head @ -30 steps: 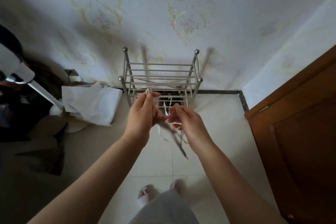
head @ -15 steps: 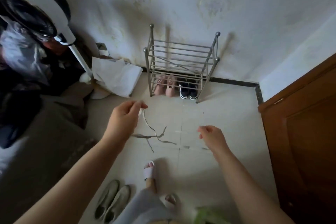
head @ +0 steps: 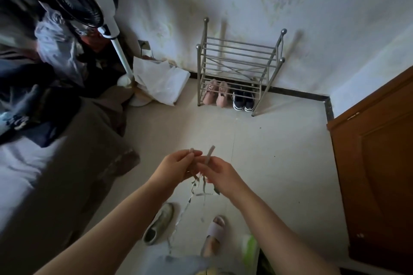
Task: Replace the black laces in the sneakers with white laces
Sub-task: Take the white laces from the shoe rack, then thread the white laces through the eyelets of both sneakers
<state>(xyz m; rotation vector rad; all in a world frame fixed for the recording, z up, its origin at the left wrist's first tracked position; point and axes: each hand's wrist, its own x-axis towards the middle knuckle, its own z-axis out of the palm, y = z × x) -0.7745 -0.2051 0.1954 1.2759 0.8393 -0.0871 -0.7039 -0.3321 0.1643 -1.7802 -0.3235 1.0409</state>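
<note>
My left hand (head: 176, 166) and my right hand (head: 218, 172) are close together over the floor, each pinching a white lace (head: 197, 187). One lace end sticks up from my right fingers, another from my left. The rest hangs down in loops between my arms towards the floor. A pale sneaker (head: 159, 223) lies on the tiles below my left forearm. A dark pair of sneakers (head: 243, 101) stands on the bottom shelf of the metal shoe rack (head: 239, 51) by the wall.
Pink shoes (head: 215, 96) sit beside the dark pair in the rack. A bed (head: 44, 163) fills the left side, with a standing fan (head: 82, 0) behind it. A wooden door (head: 375, 174) is at the right. My slippered foot (head: 214, 234) is on the tiles.
My hands were apart with the lace stretched between them; now they have come together. The view has shifted back from the rack, showing more floor and the pale sneaker.
</note>
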